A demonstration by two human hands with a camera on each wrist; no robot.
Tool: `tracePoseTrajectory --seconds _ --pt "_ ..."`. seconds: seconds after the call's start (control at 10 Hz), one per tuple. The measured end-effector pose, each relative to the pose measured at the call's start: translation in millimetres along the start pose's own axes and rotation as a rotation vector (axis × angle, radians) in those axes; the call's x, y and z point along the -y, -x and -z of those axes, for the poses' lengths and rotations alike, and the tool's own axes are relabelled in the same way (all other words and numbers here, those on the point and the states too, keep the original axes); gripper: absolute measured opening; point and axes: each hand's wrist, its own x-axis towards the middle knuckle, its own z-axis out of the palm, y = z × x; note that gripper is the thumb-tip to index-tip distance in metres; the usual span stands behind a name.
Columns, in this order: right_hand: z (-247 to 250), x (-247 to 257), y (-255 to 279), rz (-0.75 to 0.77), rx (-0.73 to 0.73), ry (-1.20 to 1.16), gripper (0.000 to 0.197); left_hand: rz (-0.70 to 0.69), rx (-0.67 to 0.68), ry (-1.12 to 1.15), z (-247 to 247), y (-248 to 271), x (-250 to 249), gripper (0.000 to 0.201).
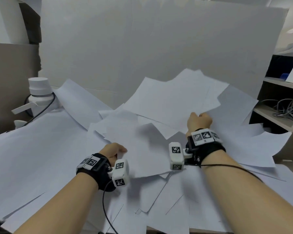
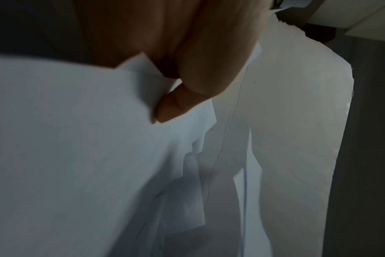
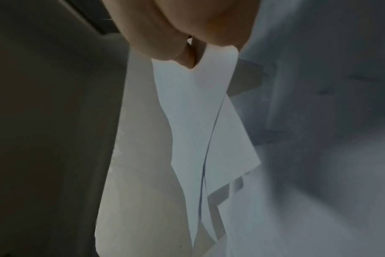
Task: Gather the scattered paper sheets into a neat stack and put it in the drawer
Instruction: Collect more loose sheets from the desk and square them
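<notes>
Several white paper sheets (image 1: 61,149) lie scattered and overlapping across the table. My left hand (image 1: 114,152) pinches the near-left edge of a loose bundle of sheets (image 1: 142,142) at the table's middle; the left wrist view shows the thumb (image 2: 176,104) over that paper (image 2: 77,139). My right hand (image 1: 200,119) grips a fanned bunch of sheets (image 1: 172,98) lifted off the table at the back right. In the right wrist view the fingers (image 3: 187,53) pinch those sheets (image 3: 198,121). No drawer is in view.
A tall white board (image 1: 142,48) stands behind the table. A white bottle (image 1: 39,92) with a black cable sits at the back left. A shelf unit (image 1: 281,102) with coiled cables stands on the right. A black wire (image 1: 107,208) runs from my left wrist.
</notes>
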Motion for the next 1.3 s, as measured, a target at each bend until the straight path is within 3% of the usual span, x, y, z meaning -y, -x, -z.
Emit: tracePoseTrajectory --seconds 0.1,0.2,0.3,0.4,0.5,0.6,0.7,0.8,0.9,1.0,1.3 --pt "-1.8 -35.5 20.2 -0.202 0.03 -0.05 0.018 -0.032 0.052 0.059 -11.6 15.2 4.2 0.029" --pt "0.4 -66.6 34.4 -0.35 0.132 0.032 0.034 -0.083 0.099 0.072 -15.6 25.0 6.7 0.019" --pt "4.7 -83.7 42.9 -0.438 0.212 0.104 0.038 -0.134 0.131 0.066 -17.7 28.7 11.1 0.016" --pt "-0.1 -97.0 43.1 -0.497 0.289 0.304 0.023 -0.116 0.158 0.106 -20.8 25.9 14.0 0.017" --pt "-6.2 -101.1 51.6 -0.511 0.358 0.131 0.013 -0.089 0.108 0.168 -21.3 13.5 16.9 0.031" --pt "-7.8 -102.1 62.8 -0.525 0.515 -0.03 0.031 -0.084 0.035 0.208 -21.9 7.1 20.1 0.033" --pt "2.7 -94.1 70.8 -0.632 0.624 -0.138 0.027 -0.081 0.021 0.235 -21.5 3.4 21.3 0.032" --pt "15.1 -85.0 68.6 -0.637 0.682 -0.064 0.023 -0.086 0.005 0.233 -19.0 -0.1 22.6 0.032" --pt "24.5 -77.3 59.8 -0.577 0.69 0.118 0.008 -0.095 0.012 0.23 -16.8 -1.0 23.8 0.033" --pt "30.6 -79.3 43.3 -0.481 0.623 0.249 0.008 -0.102 0.034 0.224 -14.5 1.7 24.1 0.031" --pt "41.6 -92.7 -17.6 -0.431 0.418 0.323 0.004 -0.17 0.088 0.133 -11.5 15.9 24.2 0.027"
